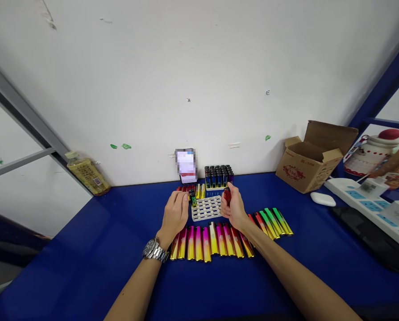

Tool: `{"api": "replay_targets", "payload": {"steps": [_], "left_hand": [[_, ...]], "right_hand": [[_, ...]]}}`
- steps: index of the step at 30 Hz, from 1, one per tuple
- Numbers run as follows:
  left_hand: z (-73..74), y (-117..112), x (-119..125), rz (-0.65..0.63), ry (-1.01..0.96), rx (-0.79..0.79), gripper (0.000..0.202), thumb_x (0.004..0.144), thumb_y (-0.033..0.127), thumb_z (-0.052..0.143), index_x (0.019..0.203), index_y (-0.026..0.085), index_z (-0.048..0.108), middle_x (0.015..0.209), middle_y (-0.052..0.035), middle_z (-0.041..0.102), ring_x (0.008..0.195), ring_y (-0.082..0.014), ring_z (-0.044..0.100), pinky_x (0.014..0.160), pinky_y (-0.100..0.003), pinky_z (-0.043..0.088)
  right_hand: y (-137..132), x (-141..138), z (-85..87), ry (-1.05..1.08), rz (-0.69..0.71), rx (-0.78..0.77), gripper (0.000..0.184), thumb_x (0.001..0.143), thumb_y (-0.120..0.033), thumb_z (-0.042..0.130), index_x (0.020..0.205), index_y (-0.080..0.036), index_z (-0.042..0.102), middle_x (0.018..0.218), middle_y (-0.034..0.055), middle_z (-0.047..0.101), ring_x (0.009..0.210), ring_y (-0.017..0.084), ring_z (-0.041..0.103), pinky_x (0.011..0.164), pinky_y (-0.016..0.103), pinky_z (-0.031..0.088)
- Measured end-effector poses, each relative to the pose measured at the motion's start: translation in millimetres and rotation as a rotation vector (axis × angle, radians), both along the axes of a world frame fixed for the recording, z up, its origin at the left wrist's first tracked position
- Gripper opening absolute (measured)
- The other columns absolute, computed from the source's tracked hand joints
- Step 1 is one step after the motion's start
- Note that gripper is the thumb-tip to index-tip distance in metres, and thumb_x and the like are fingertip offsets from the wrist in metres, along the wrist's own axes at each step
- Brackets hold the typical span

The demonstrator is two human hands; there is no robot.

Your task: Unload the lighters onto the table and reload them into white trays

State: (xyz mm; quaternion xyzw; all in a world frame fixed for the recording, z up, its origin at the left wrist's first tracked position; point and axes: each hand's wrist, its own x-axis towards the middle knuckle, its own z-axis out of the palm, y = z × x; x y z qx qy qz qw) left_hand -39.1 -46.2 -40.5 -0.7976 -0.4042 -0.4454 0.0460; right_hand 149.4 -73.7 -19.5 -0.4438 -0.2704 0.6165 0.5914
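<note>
My right hand [233, 208] is closed around a red lighter [226, 195], held upright by the right edge of a white tray with holes [206, 209]. My left hand [175, 214], with a metal watch on its wrist, is closed at the tray's left edge. A green lighter [194, 201] stands in the tray's corner beside its fingertips; what the fingers hold is hidden. In front of the tray lies a row of pink-and-gold lighters [198, 243], with one pale yellow lighter [213, 238] among them. Green-and-yellow lighters [276, 222] continue the row to the right.
Behind the tray stands a block of dark blue lighters [218, 177], with red and yellow lighters [200, 191] to its left. A phone [186, 167] leans on the wall. A bottle [88, 174] stands left; an open carton [308, 162], white case [323, 199] and power strip [370, 205] are right.
</note>
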Motion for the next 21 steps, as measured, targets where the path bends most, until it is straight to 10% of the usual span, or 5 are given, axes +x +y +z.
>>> {"api": "replay_targets", "payload": {"steps": [21], "left_hand": [[0.2,3.7,-3.1,0.098,0.023,-0.105,0.029,0.098,0.024,0.029,0.087,0.017,0.056,0.084,-0.0073,0.059,0.081,-0.0190,0.057,0.071,-0.032,0.048]], "right_hand": [[-5.5,-4.2,7.4,-0.002,-0.037,-0.106,0.045,0.084,-0.030,0.033,0.040,-0.022,0.031,0.031,-0.0057,0.022,0.027,0.006,0.015,0.029,0.020,0.012]]}}
